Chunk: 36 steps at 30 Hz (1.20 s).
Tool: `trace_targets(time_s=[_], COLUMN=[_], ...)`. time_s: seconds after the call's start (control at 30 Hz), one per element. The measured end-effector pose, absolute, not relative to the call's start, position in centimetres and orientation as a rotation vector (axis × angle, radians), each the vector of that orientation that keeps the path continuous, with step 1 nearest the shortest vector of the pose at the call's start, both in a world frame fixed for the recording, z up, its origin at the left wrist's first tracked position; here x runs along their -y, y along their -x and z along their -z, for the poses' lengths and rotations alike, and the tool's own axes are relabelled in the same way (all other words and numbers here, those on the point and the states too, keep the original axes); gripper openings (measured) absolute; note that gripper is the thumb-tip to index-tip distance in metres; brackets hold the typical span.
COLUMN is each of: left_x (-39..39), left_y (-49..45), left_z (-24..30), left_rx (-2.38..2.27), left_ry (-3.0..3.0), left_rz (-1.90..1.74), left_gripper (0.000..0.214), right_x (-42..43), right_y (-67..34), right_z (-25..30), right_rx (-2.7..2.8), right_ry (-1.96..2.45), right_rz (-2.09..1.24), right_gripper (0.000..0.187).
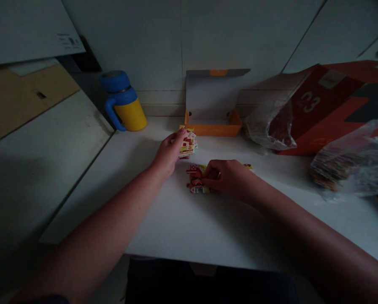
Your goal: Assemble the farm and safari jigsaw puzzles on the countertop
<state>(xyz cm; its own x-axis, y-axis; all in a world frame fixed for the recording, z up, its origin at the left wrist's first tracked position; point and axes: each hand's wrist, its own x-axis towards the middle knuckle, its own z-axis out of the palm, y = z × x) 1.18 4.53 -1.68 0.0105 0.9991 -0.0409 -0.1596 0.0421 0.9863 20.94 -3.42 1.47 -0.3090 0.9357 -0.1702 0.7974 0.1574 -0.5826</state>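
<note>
My left hand (pixel 170 153) is closed round a small stack of colourful puzzle pieces (pixel 188 143), held just above the white table (pixel 182 223). My right hand (pixel 227 177) rests on the table with its fingers curled down onto several joined red and yellow puzzle pieces (pixel 195 180). Part of that flat cluster is hidden under the fingers. An open orange box (pixel 214 126) with a raised grey lid stands just behind both hands.
A yellow mug with a blue lid and handle (pixel 123 101) stands at the back left. A red carton marked 33 (pixel 322 105) and crinkled clear plastic bags (pixel 353 162) lie at the right. A lower shelf surface (pixel 33 160) extends left.
</note>
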Motion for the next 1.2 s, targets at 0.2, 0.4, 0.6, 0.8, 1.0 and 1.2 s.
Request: trace_targets(time_s=[0.2, 0.4, 0.6, 0.8, 1.0, 1.2], left_x=[-4.29, -4.27, -4.23, -4.26, -4.28, -4.19], left_y=[-1.38, -1.34, -1.31, -1.30, -1.29, -1.36], left_z=[1.23, 1.25, 1.35, 1.47, 1.57, 1.38], left_rx=[-1.124, -1.116, -1.118, -1.089, -1.096, -1.103], left_ry=[-1.037, -1.055, -1.065, -1.067, -1.072, -1.068], left_rz=[-1.246, -1.243, -1.249, -1.251, -1.241, -1.230], left_gripper=[0.054, 0.053, 0.056, 0.054, 0.054, 0.053], right_x=[3.38, 3.48, 3.86, 3.83, 3.54, 3.59], right_y=[-20.47, -20.75, -20.84, -20.66, -20.87, -21.11], right_z=[-1.48, -1.65, -1.96, -1.46, -1.51, -1.72], right_rx=[2.305, 2.391, 2.606, 2.708, 2.732, 2.742], right_ry=[1.663, 1.534, 1.226, 1.118, 1.095, 0.993], right_rz=[-0.767, -0.615, -0.526, -0.497, -0.449, -0.504], right_gripper=[0.017, 0.016, 0.027, 0.030, 0.026, 0.024])
